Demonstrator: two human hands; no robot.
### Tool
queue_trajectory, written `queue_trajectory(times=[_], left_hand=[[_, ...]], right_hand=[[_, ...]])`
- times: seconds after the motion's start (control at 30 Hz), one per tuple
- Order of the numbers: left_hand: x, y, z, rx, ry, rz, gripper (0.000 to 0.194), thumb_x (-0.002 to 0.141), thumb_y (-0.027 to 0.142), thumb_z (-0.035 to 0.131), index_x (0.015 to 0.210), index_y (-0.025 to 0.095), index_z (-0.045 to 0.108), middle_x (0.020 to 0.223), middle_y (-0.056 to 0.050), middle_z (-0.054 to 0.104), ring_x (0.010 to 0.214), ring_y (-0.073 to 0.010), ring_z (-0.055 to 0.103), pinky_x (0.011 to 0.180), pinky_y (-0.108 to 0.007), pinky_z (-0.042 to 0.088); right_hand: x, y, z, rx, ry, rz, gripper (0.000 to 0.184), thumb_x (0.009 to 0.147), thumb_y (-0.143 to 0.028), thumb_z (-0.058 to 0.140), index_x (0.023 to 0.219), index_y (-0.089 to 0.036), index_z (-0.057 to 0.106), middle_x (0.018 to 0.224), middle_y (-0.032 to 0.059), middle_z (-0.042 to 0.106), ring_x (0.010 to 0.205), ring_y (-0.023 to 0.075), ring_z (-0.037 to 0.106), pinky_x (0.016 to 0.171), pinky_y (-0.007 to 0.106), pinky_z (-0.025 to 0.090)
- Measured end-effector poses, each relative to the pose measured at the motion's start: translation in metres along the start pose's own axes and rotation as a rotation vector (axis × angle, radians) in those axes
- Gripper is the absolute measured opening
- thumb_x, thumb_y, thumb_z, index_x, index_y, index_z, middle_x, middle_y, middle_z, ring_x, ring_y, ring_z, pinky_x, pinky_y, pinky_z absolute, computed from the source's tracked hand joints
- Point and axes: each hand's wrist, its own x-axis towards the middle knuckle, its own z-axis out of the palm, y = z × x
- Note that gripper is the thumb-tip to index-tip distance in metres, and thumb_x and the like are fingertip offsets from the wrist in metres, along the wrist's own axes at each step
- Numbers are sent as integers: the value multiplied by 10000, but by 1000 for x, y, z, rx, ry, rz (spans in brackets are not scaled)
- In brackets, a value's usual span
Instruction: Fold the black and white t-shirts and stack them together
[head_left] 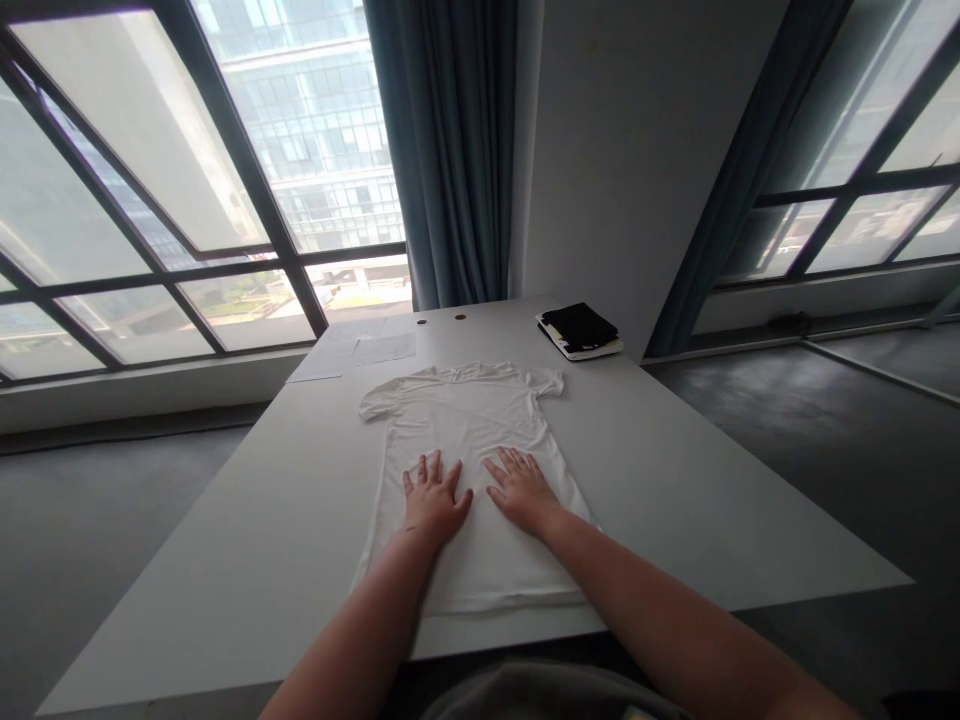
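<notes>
A white short-sleeved T-shirt [480, 560] lies spread out on the white table, its collar toward the far end and its hem near the front edge. Creases run across its upper part and sleeves. My left hand [435, 500] rests flat on the middle of the shirt with the fingers spread. Beside it, a short gap to the right, my right hand [523, 490] also lies palm down on the cloth, fingers apart. Neither hand grips the fabric.
On the white table [712, 500], a folded black cloth [581, 323] sits on a white stack at the far right corner. Sheets of paper [384, 348] lie at the far left. Blue curtains [457, 150] and windows stand behind.
</notes>
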Motion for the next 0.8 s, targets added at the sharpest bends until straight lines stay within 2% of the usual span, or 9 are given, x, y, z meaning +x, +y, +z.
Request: queue_trajectory(times=[0.1, 0.2, 0.27, 0.37, 0.43, 0.63, 0.8], left_hand=[[-2, 4, -2, 11, 20, 33, 658, 955, 642, 433, 1570, 412, 407, 1742, -40, 171, 1617, -373, 64, 1269, -701, 73], [-3, 12, 1, 23, 2, 33, 689, 985, 570, 381, 1607, 274, 375, 1729, -112, 200, 1613, -338, 133, 1298, -615, 122], [-3, 16, 4, 20, -35, 6, 721, 992, 556, 350, 1627, 216, 327, 1720, -155, 209, 1601, -347, 180, 1288, -620, 157], [-3, 17, 6, 12, -44, -17, 732, 978, 611, 347, 1633, 287, 302, 1728, -136, 187, 1596, -392, 165, 1239, -739, 127], [-3, 16, 6, 9, -42, -10, 737, 967, 641, 351, 1630, 323, 300, 1733, -121, 179, 1597, -402, 149, 1221, -773, 97], [-5, 10, 3, -7, -43, 14, 711, 979, 642, 344, 1623, 342, 317, 1736, -79, 185, 1611, -352, 134, 1282, -671, 91], [-12, -3, -1, -18, 41, -69, 622, 1009, 548, 381, 1608, 385, 340, 1744, -39, 156, 1618, -358, 75, 1297, -618, 148]], right_hand=[[0, 0, 0, 2, 3, -4, 622, 1061, -483, 440, 1645, -293, 341, 1716, 94, 156, 1584, 325, 117, 1268, 546, 54], [1, -1, 0, -1, 8, -5, 624, 1062, -488, 440, 1646, -293, 338, 1716, 95, 154, 1584, 325, 117, 1268, 550, 56], [1, -2, 0, 0, 7, -3, 627, 1063, -495, 444, 1646, -290, 338, 1715, 96, 154, 1584, 327, 118, 1268, 553, 58], [0, -2, -1, 0, -1, -3, 631, 1065, -499, 446, 1649, -291, 329, 1716, 98, 143, 1583, 330, 124, 1267, 560, 61], [0, -2, -2, 0, -9, -5, 633, 1067, -492, 446, 1653, -291, 318, 1717, 100, 137, 1583, 331, 125, 1267, 561, 64], [-2, -1, -4, 18, -10, -18, 611, 1074, -473, 439, 1644, -274, 347, 1713, 119, 145, 1584, 327, 125, 1271, 542, 73], [-6, 3, -6, 24, 47, -5, 589, 1065, -453, 467, 1619, -263, 408, 1703, 130, 188, 1581, 335, 138, 1272, 518, 113]])
